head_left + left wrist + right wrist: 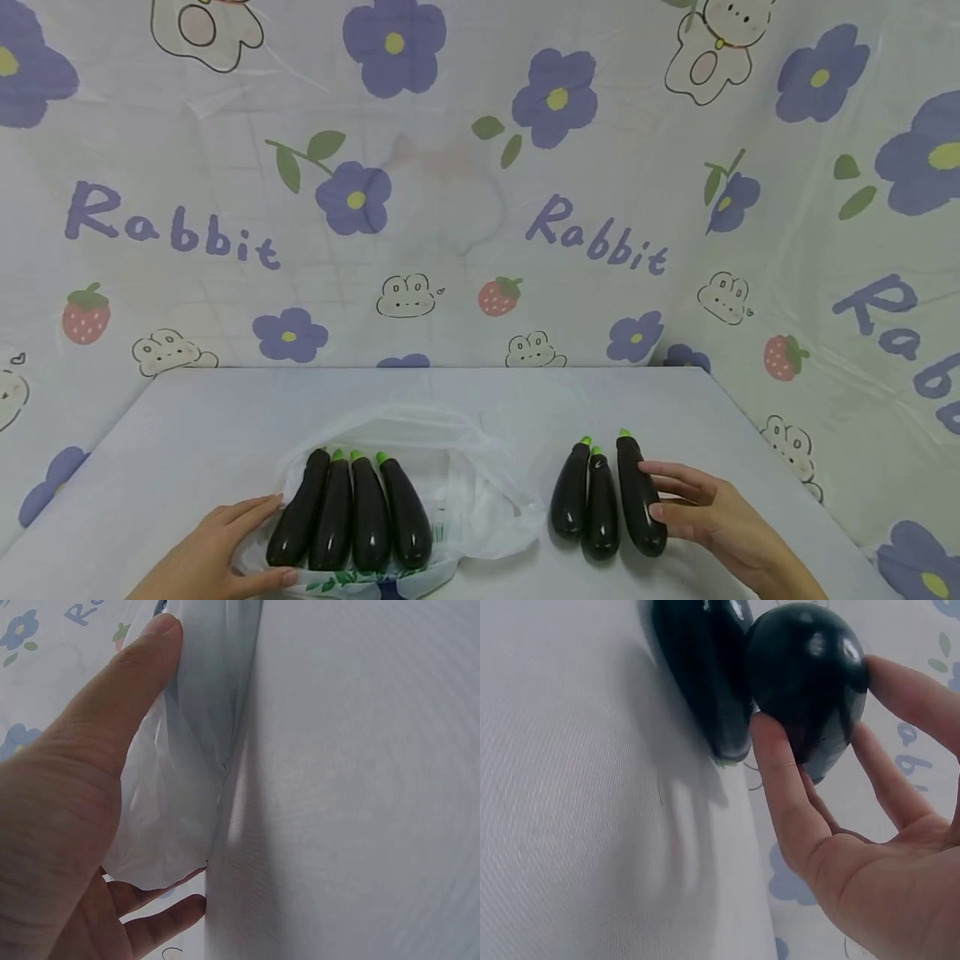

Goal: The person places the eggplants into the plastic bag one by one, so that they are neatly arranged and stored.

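My right hand (pixel 727 521) pinches a dark, glossy eggplant (pixel 641 500) between thumb and fingers, its green stem pointing away. In the right wrist view the fingertips press its sides, and another eggplant (pixel 701 675) shows beside it. Just left of the held one, two eggplants (pixel 572 492) lie side by side on the table. Several more eggplants (pixel 371 517) lie in a row on a white translucent plastic bag (pixel 480 508). At that bag's left side, my left hand (pixel 213 550) holds its edge, thumb in front and fingers behind. The left wrist view shows bag film (pixel 180 810) between thumb and fingers.
The white table (pixel 187 425) reaches back to a hanging cloth (pixel 450 242) printed with flowers, rabbits and strawberries. More of this cloth hangs along the right side. The bag's loose, crumpled side spreads toward the loose eggplants.
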Demonstrator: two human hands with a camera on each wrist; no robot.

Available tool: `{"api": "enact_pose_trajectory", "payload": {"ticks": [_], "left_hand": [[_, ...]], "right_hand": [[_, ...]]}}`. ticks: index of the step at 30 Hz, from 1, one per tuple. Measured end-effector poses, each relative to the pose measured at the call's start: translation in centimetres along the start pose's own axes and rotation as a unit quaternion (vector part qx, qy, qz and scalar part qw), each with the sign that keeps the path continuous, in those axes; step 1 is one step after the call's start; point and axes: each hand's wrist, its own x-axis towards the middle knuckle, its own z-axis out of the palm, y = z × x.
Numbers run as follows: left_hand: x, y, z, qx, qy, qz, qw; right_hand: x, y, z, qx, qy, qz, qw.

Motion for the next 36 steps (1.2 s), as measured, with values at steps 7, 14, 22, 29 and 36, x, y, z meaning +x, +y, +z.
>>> {"api": "enact_pose_trajectory", "payload": {"ticks": [7,14,22,29,36], "left_hand": [[0.0,0.2,-0.1,-0.004,-0.007,-0.007,0.9999],[0.0,0.1,-0.1,-0.007,-0.014,-0.011,0.9998],[-0.1,-0.1,0.0,-0.009,-0.003,0.008,0.9999],[-0.2,-0.1,0.1,-0.01,0.009,0.018,0.9997],[-0.2,0.2,0.0,-0.007,0.009,0.02,0.9997]], "right_hand": [[-0.3,-0.2,0.2,0.021,-0.019,-0.017,0.999],[-0.3,-0.5,0.6,0.043,-0.022,-0.006,0.999],[-0.5,-0.7,1.9,0.064,-0.041,-0.02,0.997],[-0.7,-1.1,4.1,0.082,-0.059,-0.022,0.995],[-0.8,-2.0,6.1,0.086,-0.059,-0.021,0.994]]}}
